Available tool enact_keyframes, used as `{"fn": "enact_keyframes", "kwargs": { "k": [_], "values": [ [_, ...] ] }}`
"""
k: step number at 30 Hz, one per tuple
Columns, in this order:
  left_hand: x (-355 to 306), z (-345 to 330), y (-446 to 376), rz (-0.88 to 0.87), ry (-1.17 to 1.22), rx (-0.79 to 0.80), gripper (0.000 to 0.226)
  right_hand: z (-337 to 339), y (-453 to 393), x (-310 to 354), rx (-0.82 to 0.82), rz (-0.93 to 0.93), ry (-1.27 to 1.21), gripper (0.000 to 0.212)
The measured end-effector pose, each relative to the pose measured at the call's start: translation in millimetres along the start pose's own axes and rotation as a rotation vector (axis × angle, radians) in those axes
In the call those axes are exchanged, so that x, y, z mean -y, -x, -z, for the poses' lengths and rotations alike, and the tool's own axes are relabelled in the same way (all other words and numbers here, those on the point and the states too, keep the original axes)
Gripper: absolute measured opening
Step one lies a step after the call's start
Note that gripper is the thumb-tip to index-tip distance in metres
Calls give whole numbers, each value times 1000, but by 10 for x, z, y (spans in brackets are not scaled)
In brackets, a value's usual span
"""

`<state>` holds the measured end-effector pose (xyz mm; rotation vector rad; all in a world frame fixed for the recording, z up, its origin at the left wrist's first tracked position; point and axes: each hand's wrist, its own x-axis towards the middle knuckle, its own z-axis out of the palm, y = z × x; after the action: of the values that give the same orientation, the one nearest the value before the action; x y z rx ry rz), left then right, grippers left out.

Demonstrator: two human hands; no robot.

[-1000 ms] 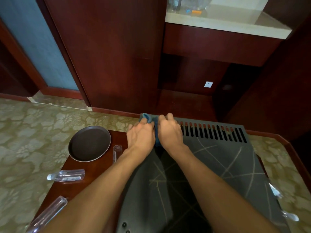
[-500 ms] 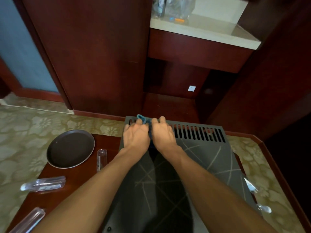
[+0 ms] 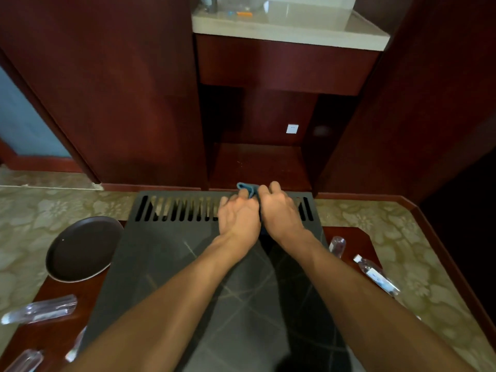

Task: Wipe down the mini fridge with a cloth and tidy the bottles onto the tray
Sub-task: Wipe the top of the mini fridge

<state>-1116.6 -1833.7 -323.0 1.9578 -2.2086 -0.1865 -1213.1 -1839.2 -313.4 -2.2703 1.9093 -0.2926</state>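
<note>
The mini fridge's dark grey top (image 3: 171, 267) fills the middle of the view, with a slotted vent (image 3: 174, 210) along its far edge. My left hand (image 3: 239, 218) and my right hand (image 3: 279, 210) lie side by side on the right part of that vent, fingers curled over a blue cloth (image 3: 248, 188) that peeks out between and ahead of them. A round dark tray (image 3: 80, 251) sits bare to the left of the fridge. Clear bottles lie on their sides at the left (image 3: 40, 308) and at the right (image 3: 375, 276).
A low red-brown wooden table (image 3: 51, 334) carries the fridge, tray and bottles. Another bottle (image 3: 337, 245) lies by the fridge's right side, and one more (image 3: 24, 361) at the bottom left. Ahead is a dark wood cabinet niche with a wall socket (image 3: 292, 128) under a pale counter (image 3: 290, 30).
Both hands have slid the blue cloth to the right along the vent, from near its left end to its right part. The camera view shifted too.
</note>
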Motion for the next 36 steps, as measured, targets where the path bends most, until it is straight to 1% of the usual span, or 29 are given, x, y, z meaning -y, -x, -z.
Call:
{"fn": "enact_keyframes", "kwargs": {
  "k": [3, 5, 8, 10, 12, 14, 17, 19, 20, 22, 24, 26, 29, 31, 32, 33, 34, 36],
  "values": [
    [-344, -78, -33, -43, 17, 2, 32, 68, 115, -327, -52, -27, 34, 19],
    [-547, -119, -48, -69, 28, 10, 33, 118, 188, -508, -57, -62, 34, 24],
    [-761, -146, -54, -105, 31, 17, 30, 182, 282, -703, -31, -119, 16, 48],
    [-811, -154, -54, -117, 36, 14, 30, 178, 313, -740, -33, -147, 16, 55],
    [-799, -158, -45, -102, 53, 15, 27, 152, 317, -738, -61, -163, 8, 50],
    [-778, -165, -50, -82, 69, 10, 24, 128, 301, -753, -105, -149, -30, 41],
    [-797, -165, -61, -89, 61, 1, 21, 100, 261, -842, -118, -54, 38, 18],
    [-851, -157, -71, -109, 57, 0, 20, 96, 274, -903, -132, -20, 58, 11],
    [-881, -162, -80, -117, 57, 1, 20, 111, 297, -919, -175, -25, 72, 14],
    [-931, -187, -104, -125, 65, -10, 21, 95, 313, -981, -182, -89, 19, 22],
    [-945, -194, -124, -121, 69, -13, 22, 93, 300, -981, -171, -107, -32, 22],
    [-914, -181, -151, -114, 60, -7, 23, 89, 249, -966, -197, -128, -35, 24],
    [-810, -140, -202, -94, 27, -11, 22, 100, 144, -853, -201, -227, -84, 23],
    [-692, -111, -223, -69, 7, -17, 22, 83, 63, -712, -208, -252, -150, 21],
    [-601, -96, -221, -51, -5, -22, 23, 65, 22, -616, -180, -243, -213, 17],
    [-480, -80, -212, -28, -17, -28, 24, 33, -20, -502, -146, -200, -183, 13],
    [-335, -62, -196, -2, -26, -33, 25, -11, -70, -373, -137, -157, -142, 14],
    [9, -17, -143, 53, -34, -42, 28, -77, -163, -56, -102, -96, -135, 18]
  ]
}}
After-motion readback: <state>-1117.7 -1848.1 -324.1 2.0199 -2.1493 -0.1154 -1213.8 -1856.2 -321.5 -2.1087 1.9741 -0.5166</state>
